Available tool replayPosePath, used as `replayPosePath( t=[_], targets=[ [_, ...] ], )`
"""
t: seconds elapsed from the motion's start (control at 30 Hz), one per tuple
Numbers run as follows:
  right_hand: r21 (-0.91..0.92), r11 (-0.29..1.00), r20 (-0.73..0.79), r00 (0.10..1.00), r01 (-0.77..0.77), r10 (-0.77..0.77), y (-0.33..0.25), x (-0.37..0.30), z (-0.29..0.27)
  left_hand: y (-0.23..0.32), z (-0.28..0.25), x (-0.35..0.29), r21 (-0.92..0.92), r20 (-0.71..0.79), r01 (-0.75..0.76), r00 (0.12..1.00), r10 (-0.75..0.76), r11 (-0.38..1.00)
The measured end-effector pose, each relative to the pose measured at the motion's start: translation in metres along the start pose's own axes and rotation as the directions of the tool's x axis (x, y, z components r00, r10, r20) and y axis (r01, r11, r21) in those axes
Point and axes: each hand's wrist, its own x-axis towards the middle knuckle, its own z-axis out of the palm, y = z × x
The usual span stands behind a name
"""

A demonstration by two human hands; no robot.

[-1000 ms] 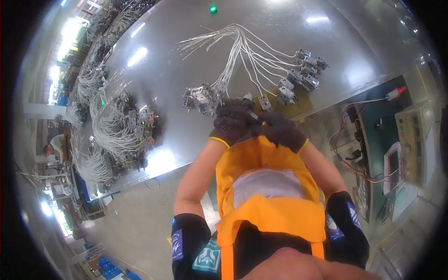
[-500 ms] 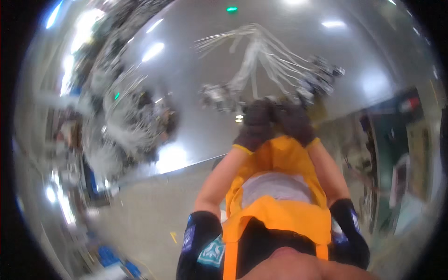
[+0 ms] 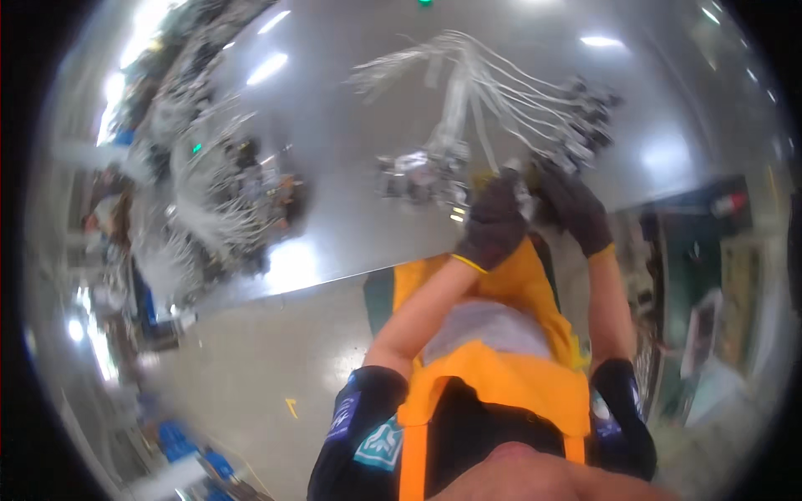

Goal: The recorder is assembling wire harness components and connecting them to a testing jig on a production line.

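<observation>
My left hand (image 3: 494, 221), in a dark glove with a yellow cuff, is closed at the near side of the metal table (image 3: 351, 225). Against its fingers shows a small shiny metal part (image 3: 525, 199), at the end of a white wire. Just to the right, my right hand (image 3: 578, 210), gloved alike, has its fingers bent together beside that part; what they pinch is hidden. Beyond the hands lies a bundle of white wires (image 3: 455, 96), fanning out to a cluster of metal parts (image 3: 422, 174) at left and another cluster (image 3: 585, 125) at right.
A large heap of white wires (image 3: 205, 209) with small parts covers the table's left side. More piled goods line the far left edge. Dark green equipment (image 3: 702, 259) stands at the right. Blue objects (image 3: 180, 442) are on the floor at lower left.
My hands have drawn apart: the right one moved to the right and the left one turned slightly rightward. The small shiny part now shows between them. The view has shifted a little.
</observation>
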Motion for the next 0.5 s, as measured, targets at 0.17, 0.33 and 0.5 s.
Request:
replayPosePath(
  t=[0.17,0.33,0.5],
  targets=[
    [0.184,0.974,0.128,0.986,-0.131,0.108,-0.019,-0.010,-0.031,0.026,-0.034,0.025,-0.369,0.163,0.385,0.923,-0.349,0.846],
    [0.056,0.956,0.146,0.949,-0.289,0.278,-0.045,-0.008,-0.039,0.018,-0.011,0.025,-0.090,0.090,0.137,0.988,-0.129,0.987],
    [-0.115,0.987,0.054,0.991,-0.114,0.121,-0.047,-0.009,-0.023,0.027,-0.023,0.038,-0.207,0.199,0.069,0.980,-0.027,0.976]
  ],
)
